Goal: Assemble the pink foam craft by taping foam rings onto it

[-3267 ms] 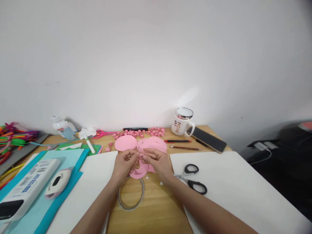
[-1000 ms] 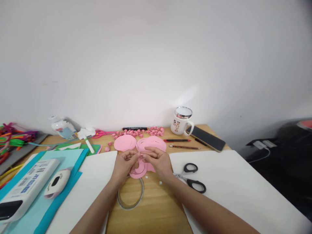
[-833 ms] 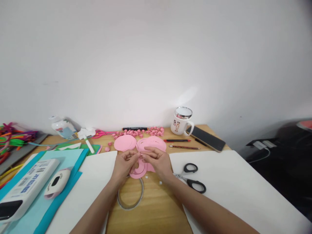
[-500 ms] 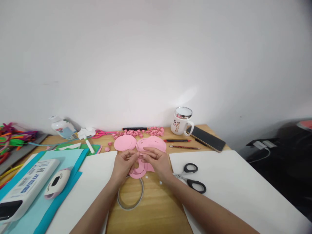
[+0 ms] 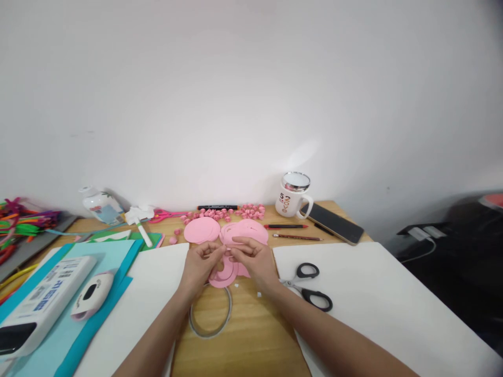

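Note:
My left hand [image 5: 202,264] and my right hand [image 5: 251,262] meet over the middle of the desk. Both are closed, with thumbs and fingers pinching a small piece of pink paper [image 5: 227,250], mostly hidden by the fingertips. Just beneath them lie curved pink paper cut-outs [image 5: 223,280]. Pink paper discs [image 5: 201,230] are stacked behind my hands, overlapping one another. A roll of tape [image 5: 210,335] rests flat near my left wrist. Beside my right wrist, black-handled scissors [image 5: 308,285] lie open on white paper, their blades partly behind my arm.
Several rolled pink paper buds [image 5: 251,211] line the back, by a black marker [image 5: 217,207]. A mug [image 5: 291,201], pencils [image 5: 296,237] and a phone [image 5: 334,222] stand or lie at right. At left are a bottle [image 5: 101,205], pink scissors [image 5: 167,214] and a white device [image 5: 92,296].
My fingers shift very slightly around the small pink paper; both hands stay in the same place. Nothing else has visibly moved.

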`<state>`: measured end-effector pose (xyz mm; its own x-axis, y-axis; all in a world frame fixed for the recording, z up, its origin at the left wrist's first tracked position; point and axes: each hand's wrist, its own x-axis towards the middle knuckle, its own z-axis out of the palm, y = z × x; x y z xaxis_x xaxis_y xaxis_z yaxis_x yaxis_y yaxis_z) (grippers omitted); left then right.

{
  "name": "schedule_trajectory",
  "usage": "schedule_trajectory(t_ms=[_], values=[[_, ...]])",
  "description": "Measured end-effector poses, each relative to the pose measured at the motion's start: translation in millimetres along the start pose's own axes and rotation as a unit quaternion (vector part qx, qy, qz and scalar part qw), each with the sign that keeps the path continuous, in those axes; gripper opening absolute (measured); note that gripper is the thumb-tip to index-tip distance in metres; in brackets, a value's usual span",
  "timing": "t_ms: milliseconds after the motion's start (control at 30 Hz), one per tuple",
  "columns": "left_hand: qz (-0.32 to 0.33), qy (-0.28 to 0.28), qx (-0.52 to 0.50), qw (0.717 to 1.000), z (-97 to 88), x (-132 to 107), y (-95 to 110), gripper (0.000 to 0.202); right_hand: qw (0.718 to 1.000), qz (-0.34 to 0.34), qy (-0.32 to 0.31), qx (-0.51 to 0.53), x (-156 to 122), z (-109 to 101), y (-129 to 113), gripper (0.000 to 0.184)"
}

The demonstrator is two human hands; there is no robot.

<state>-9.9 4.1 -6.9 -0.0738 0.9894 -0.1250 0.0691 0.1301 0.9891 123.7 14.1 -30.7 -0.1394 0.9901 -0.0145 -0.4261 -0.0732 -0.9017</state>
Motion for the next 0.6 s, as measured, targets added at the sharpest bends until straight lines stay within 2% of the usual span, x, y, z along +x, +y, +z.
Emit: schedule_trajectory(t_ms=[600], values=[[0.005, -0.018, 0.020, 1.000, -0.2, 0.4, -1.1, 0.028, 1.000, 0.005, 0.013, -0.022, 2.0, -1.5, 1.6, 0.034]])
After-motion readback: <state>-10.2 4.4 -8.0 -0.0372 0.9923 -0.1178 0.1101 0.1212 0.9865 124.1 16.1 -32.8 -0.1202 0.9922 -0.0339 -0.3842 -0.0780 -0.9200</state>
